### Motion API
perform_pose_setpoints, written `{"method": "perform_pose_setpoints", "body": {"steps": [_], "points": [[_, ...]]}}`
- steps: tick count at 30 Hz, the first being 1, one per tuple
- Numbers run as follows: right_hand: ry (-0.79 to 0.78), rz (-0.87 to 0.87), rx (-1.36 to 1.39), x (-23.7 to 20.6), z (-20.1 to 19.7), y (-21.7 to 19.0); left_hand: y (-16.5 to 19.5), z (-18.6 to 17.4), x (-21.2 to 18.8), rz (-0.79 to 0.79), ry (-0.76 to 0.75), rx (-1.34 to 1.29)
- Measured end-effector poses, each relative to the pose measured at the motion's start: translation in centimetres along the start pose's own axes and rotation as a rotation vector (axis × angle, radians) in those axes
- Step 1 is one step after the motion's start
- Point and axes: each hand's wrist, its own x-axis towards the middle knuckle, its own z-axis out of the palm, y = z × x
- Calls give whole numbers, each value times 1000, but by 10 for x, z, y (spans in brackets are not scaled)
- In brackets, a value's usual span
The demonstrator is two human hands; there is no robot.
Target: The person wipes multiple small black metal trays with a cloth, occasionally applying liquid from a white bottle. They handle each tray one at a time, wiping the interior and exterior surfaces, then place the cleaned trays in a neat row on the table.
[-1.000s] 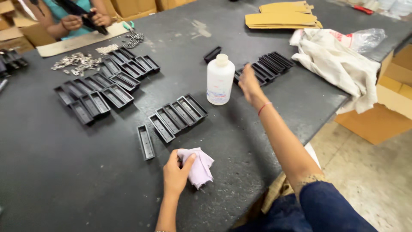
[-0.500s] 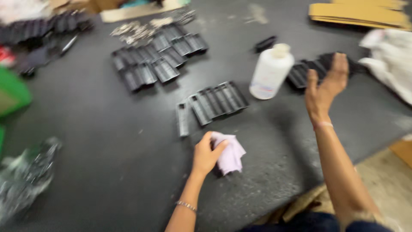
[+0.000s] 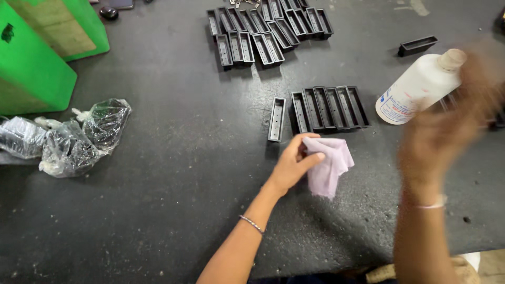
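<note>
The left hand (image 3: 288,167) pinches a pink cloth (image 3: 327,164) against the worktop (image 3: 173,158). A single black tray (image 3: 276,119) lies just beyond this grip, apart from it, its long axis running away from the person. A row of like trays (image 3: 330,108) lies beside it, to the right. The right hand (image 3: 447,126) is raised and blurred; its grip cannot be told. It hangs near the tilted white bottle (image 3: 418,88).

The left hand (image 3: 291,167) lies low with its arm stretched forward, fingers curled and pinched on the pale purple cloth (image 3: 327,165). The right hand (image 3: 447,123) hangs raised to the right of that cloth, blurred, fingers seemingly spread.
</note>
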Motion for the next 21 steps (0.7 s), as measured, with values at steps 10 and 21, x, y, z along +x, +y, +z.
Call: {"method": "perform_pose_setpoints", "body": {"steps": [10, 21], "points": [[-689, 188, 362, -24, 75, -97, 43, -20, -4, -41, 197, -359], [-607, 17, 143, -57, 90, -127, 46, -15, -10, 106, 89, -586]]}}
